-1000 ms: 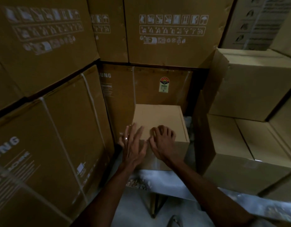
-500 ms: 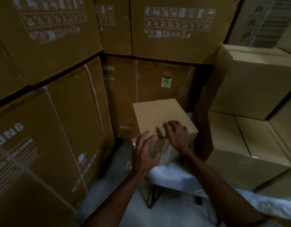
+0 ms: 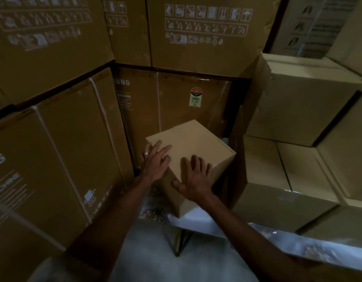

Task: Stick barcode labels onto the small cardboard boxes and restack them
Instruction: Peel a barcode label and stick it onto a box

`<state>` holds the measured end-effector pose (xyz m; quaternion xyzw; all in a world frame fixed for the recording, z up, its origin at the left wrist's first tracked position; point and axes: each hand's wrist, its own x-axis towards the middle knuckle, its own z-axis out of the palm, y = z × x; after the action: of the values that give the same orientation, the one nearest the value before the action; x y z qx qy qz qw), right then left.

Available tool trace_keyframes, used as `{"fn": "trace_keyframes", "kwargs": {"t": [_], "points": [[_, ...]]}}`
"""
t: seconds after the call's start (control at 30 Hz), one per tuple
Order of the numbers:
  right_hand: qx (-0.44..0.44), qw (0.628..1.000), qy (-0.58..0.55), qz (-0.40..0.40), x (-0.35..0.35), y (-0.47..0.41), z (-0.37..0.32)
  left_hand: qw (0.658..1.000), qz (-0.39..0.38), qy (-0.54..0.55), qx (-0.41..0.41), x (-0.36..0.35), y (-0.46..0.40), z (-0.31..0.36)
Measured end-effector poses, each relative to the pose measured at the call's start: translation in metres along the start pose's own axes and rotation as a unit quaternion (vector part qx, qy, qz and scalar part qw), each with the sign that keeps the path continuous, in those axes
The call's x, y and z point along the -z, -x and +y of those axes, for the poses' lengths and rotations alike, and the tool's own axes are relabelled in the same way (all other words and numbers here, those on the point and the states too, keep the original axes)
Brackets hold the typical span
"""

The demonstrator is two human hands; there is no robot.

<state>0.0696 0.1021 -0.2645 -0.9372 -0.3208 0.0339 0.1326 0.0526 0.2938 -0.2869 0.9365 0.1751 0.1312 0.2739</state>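
Note:
A small plain cardboard box point(image 3: 198, 143) stands on the corner of a low white-covered table point(image 3: 198, 222), turned so one corner points toward me. My left hand point(image 3: 155, 161) lies against the box's left top edge with straight fingers. On the near right part of the top rests my right hand point(image 3: 194, 178), fingers spread flat and thumb on the front face. No barcode label is visible on the box in this dim light.
Tall appliance cartons point(image 3: 60, 151) wall in the left and back point(image 3: 176, 102). A stack of small cardboard boxes point(image 3: 298, 165) fills the right side on the same table. Grey floor point(image 3: 155, 257) lies below between me and the table.
The box has been rotated on the table so a corner now faces me. My left hand moved from the front face up to the left top edge; my right hand shifted nearer.

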Motion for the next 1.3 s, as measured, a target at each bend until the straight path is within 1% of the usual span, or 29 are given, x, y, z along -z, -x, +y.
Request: {"fn": "trace_keyframes", "kwargs": {"t": [0.07,0.17,0.23,0.3,0.33,0.37,0.43,0.53,0.6,0.67,0.7,0.77,0.8,0.87,0.93,0.97,1.13,1.3], "points": [[0.018,1.0,0.004,0.014,-0.009,0.004,0.007,1.0,0.0,0.0,0.002,-0.004,0.001,-0.004],[0.053,0.998,-0.012,-0.014,-0.003,-0.005,0.023,0.999,0.042,-0.007,0.026,-0.009,0.014,-0.001],[0.097,0.994,-0.026,-0.035,0.006,-0.014,0.041,0.994,0.109,-0.012,0.02,-0.011,0.028,0.001],[0.128,0.989,-0.04,-0.065,0.021,-0.026,0.068,0.98,0.196,-0.021,-0.013,-0.013,0.045,0.007],[0.133,0.987,-0.042,-0.084,0.029,-0.033,0.081,0.973,0.229,-0.032,-0.024,-0.014,0.053,0.011],[0.138,0.985,-0.039,-0.1,0.037,-0.038,0.092,0.968,0.244,-0.046,-0.027,-0.014,0.061,0.018],[0.137,0.983,-0.032,-0.118,0.051,-0.044,0.103,0.967,0.244,-0.072,-0.031,-0.012,0.071,0.03],[0.1,0.985,-0.015,-0.138,0.05,-0.043,0.103,0.969,0.239,-0.063,-0.021,-0.006,0.066,0.043],[0.091,0.989,-0.036,-0.115,0.045,-0.043,0.103,0.973,0.222,-0.057,0.011,0.002,0.054,0.048],[0.104,0.99,-0.063,-0.077,0.046,-0.044,0.097,0.983,0.16,-0.04,0.084,0.008,0.042,0.05],[0.094,0.992,-0.059,-0.061,0.048,-0.044,0.09,0.984,0.119,-0.01,0.135,0.011,0.038,0.05],[0.06,0.997,-0.055,-0.011,0.05,-0.045,0.078,0.969,0.052,0.078,0.226,0.011,0.032,0.047],[0.037,0.998,-0.056,0.021,0.048,-0.045,0.073,0.96,0.035,0.117,0.251,0.008,0.031,0.043],[-0.032,0.994,-0.078,0.066,0.041,-0.044,0.072,0.944,0.039,0.192,0.265,0.005,0.03,0.037],[-0.106,0.982,-0.143,0.069,0.032,-0.04,0.074,0.923,0.067,0.26,0.274,0.002,0.029,0.032],[-0.121,0.977,-0.164,0.067,0.029,-0.038,0.073,0.917,0.08,0.275,0.278,0.004,0.031,0.035],[-0.125,0.974,-0.161,0.094,0.019,-0.025,0.063,0.912,0.099,0.276,0.288,0.019,0.041,0.051],[-0.128,0.972,-0.186,0.069,0.02,-0.019,0.055,0.926,0.111,0.216,0.288,0.043,0.046,0.069]]}}
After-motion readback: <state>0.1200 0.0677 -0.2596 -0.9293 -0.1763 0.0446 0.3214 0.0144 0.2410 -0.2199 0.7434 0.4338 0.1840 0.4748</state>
